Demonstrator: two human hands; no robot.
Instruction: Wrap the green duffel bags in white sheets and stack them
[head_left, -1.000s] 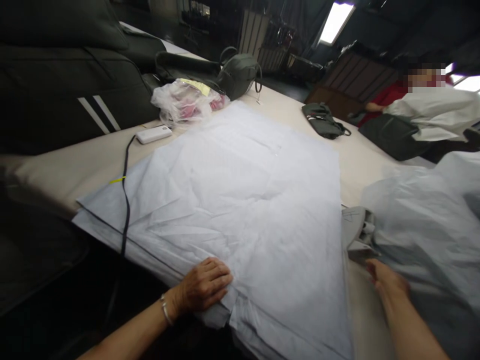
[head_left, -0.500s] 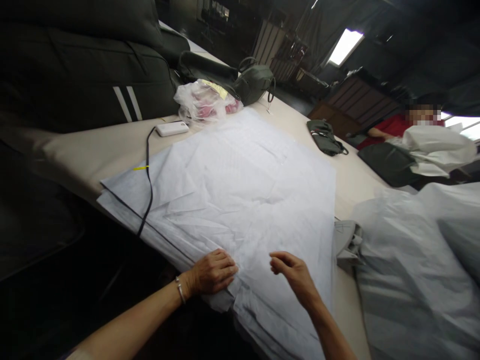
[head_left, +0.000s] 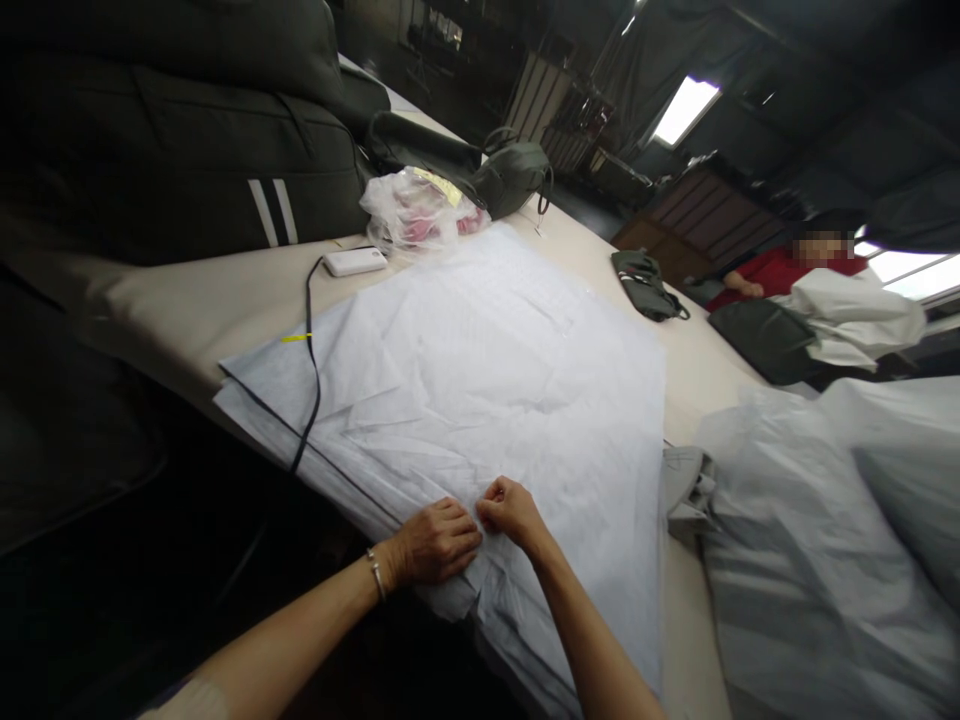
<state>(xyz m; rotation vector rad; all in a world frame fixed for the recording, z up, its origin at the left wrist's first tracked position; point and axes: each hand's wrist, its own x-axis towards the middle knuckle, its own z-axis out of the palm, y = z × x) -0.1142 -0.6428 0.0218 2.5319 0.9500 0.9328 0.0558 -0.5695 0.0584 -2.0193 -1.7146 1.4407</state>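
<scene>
A large, creased white sheet [head_left: 525, 370] is spread over the table and hangs past its near edge. My left hand [head_left: 439, 540], with a bracelet at the wrist, has its fingers closed together on the sheet near that edge. Just to its right, my right hand [head_left: 506, 508] is pinched at the sheet's surface; whatever is between its fingertips is too small to make out. A thin black cord [head_left: 311, 400] crosses the left corner of the sheet and runs up to a white power bank [head_left: 355, 262].
Dark bags [head_left: 195, 200] stand at the back left beside a crumpled plastic bag [head_left: 420, 210]. A small dark bag [head_left: 646, 285] and a grey tape dispenser [head_left: 686, 490] lie on the right. Plastic-covered material [head_left: 825, 540] fills the right side. A person in red [head_left: 787, 270] handles white material.
My right hand has moved left and down onto the sheet, close beside my left hand, and its fingers have pinched together. My left hand stays on the sheet. The view has shifted slightly.
</scene>
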